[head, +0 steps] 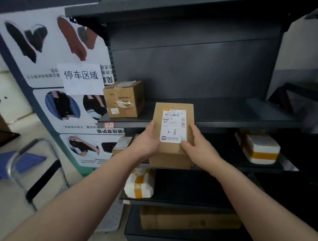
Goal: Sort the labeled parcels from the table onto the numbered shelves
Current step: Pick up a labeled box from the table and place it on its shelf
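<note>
I hold a brown cardboard parcel [170, 155] with a white shipping label bearing a handwritten mark, in front of the dark metal shelf unit. My left hand [145, 140] grips its left side and my right hand [198, 143] grips its right side, thumb on the label's lower corner. The parcel's far end reaches over the front edge of the upper shelf [230, 114]. A small red-marked number tag [109, 124] sits on that shelf's front edge at the left.
A taped brown box [125, 99] stands at the upper shelf's left. Lower shelves hold a white parcel with yellow tape [258, 148], another white one [139, 185], a small box [121, 145] and a flat carton [189, 219]. A poster panel [63, 76] and a chair [19, 163] stand left.
</note>
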Demonstrator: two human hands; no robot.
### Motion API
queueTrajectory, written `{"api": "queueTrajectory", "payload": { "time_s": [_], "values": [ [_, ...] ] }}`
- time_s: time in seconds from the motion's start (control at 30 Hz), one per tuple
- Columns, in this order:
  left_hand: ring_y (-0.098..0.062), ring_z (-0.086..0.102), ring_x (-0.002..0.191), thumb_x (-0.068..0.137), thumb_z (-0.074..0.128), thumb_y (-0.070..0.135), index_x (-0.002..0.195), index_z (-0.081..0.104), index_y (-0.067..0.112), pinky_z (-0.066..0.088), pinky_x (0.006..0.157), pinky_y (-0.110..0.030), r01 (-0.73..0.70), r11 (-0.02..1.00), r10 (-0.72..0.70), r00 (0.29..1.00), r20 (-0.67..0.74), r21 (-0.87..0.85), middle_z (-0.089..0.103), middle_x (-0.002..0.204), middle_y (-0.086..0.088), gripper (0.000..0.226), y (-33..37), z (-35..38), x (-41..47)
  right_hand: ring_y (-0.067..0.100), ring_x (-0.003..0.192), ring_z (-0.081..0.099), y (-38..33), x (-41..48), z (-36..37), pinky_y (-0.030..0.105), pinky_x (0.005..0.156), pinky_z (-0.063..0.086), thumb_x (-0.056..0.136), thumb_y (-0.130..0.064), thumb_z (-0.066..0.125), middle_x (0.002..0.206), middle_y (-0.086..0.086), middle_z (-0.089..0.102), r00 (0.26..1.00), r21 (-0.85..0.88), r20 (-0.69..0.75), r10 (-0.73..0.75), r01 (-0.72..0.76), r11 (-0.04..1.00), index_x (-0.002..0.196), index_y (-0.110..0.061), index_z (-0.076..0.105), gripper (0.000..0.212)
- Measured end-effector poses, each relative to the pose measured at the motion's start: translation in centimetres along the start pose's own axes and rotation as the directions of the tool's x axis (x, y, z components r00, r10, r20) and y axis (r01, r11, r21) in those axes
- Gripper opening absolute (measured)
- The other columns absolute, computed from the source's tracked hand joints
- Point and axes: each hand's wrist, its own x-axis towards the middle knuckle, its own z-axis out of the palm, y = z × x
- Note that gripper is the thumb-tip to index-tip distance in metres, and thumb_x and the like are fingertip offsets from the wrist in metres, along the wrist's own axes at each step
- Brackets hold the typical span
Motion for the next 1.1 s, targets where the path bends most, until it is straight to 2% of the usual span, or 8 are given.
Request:
{"api": "queueTrajectory", "payload": {
  "time_s": [0.2, 0.27, 0.33, 0.4, 0.5, 0.6, 0.87, 1.1],
  "values": [
    [-0.015, 0.047, 0.115, 0.094, 0.060, 0.017, 0.152, 0.022, 0.033, 0.043, 0.102, -0.039, -0.044, 0.994, 0.036, 0.995, -0.090, -0.095, 0.049, 0.133, 0.009, 0.070, 2.6, -1.0, 9.2, 0.017, 0.131, 0.041, -1.2, 11.3, -2.2, 0.032, 0.097, 0.042, 0.097, -0.034, 0.049, 0.154, -0.004, 0.029, 0.993, 0.033, 0.000, -0.115, 0.115, 0.993, 0.153, -0.034, 0.010, 0.068],
    [-0.017, 0.048, 0.114, 0.092, 0.063, 0.018, 0.152, 0.023, 0.030, 0.046, 0.098, -0.038, -0.025, 0.993, 0.010, 0.992, -0.128, -0.117, 0.050, 0.124, 0.011, 0.072, 2.6, -1.6, 11.9, 0.019, 0.139, 0.032, -2.2, 14.4, -2.1, 0.035, 0.107, 0.036, 0.096, -0.038, 0.050, 0.157, 0.000, 0.021, 0.991, 0.021, -0.012, -0.135, 0.136, 0.991, 0.152, -0.033, 0.015, 0.067],
    [-0.020, 0.047, 0.123, 0.090, 0.067, 0.022, 0.149, 0.030, 0.026, 0.044, 0.102, -0.037, -0.039, 0.998, 0.032, 0.987, -0.160, -0.045, 0.047, 0.136, 0.006, 0.070, 2.2, -2.1, 14.6, 0.020, 0.145, 0.020, -2.6, 17.0, -1.4, 0.036, 0.113, 0.027, 0.096, -0.041, 0.050, 0.161, 0.002, 0.011, 0.986, -0.028, 0.016, -0.165, 0.165, 0.986, 0.152, -0.031, 0.020, 0.064],
    [-0.023, 0.036, 0.139, 0.091, 0.065, 0.023, 0.149, 0.033, 0.022, 0.034, 0.111, -0.036, -0.047, 0.990, 0.067, 0.986, -0.154, 0.130, 0.029, 0.156, -0.002, 0.066, 1.4, -2.4, 17.0, 0.021, 0.145, 0.018, -2.6, 18.9, -0.2, 0.034, 0.113, 0.027, 0.098, -0.040, 0.047, 0.161, 0.000, 0.007, 0.976, -0.175, 0.070, -0.207, 0.216, 0.960, 0.151, -0.027, 0.024, 0.059],
    [-0.023, 0.029, 0.144, 0.097, 0.052, 0.017, 0.150, 0.034, 0.018, 0.027, 0.115, -0.033, -0.085, 0.914, 0.143, 0.983, -0.119, 0.397, 0.030, 0.157, -0.004, 0.055, -0.6, -2.4, 20.0, 0.021, 0.145, 0.017, -2.5, 20.9, 1.5, 0.038, 0.113, 0.027, 0.102, -0.038, 0.038, 0.159, -0.003, 0.017, 0.961, -0.386, 0.070, -0.268, 0.274, 0.881, 0.150, -0.024, 0.028, 0.052],
    [-0.024, 0.018, 0.148, 0.099, 0.048, 0.018, 0.151, 0.032, 0.016, 0.020, 0.118, -0.036, -0.113, 0.841, 0.214, 0.968, -0.133, 0.529, 0.031, 0.157, -0.005, 0.055, -1.7, -2.6, 22.7, 0.022, 0.140, 0.025, -3.0, 22.8, 2.3, 0.038, 0.109, 0.030, 0.102, -0.039, 0.036, 0.155, -0.003, 0.026, 0.962, -0.463, 0.028, -0.270, 0.252, 0.850, 0.149, -0.025, 0.030, 0.050],
    [-0.021, 0.018, 0.148, 0.098, 0.050, 0.012, 0.151, 0.028, 0.014, 0.026, 0.118, -0.037, -0.157, 0.753, 0.267, 0.961, -0.079, 0.639, 0.029, 0.158, -0.005, 0.058, -2.5, -3.4, 27.3, 0.022, 0.139, 0.027, -2.8, 25.8, 3.4, 0.035, 0.109, 0.031, 0.101, -0.038, 0.041, 0.154, -0.001, 0.030, 0.962, -0.465, 0.001, -0.274, 0.243, 0.852, 0.148, -0.024, 0.033, 0.050],
    [-0.020, 0.016, 0.149, 0.097, 0.051, 0.011, 0.150, 0.029, 0.014, 0.028, 0.118, -0.037, -0.183, 0.771, 0.292, 0.953, -0.084, 0.609, 0.027, 0.158, -0.005, 0.058, -2.7, -3.4, 28.6, 0.020, 0.141, 0.025, -3.1, 27.2, 4.0, 0.038, 0.112, 0.030, 0.101, -0.035, 0.043, 0.156, -0.003, 0.026, 0.973, -0.438, -0.021, -0.228, 0.196, 0.878, 0.148, -0.026, 0.033, 0.050]
  ]
}}
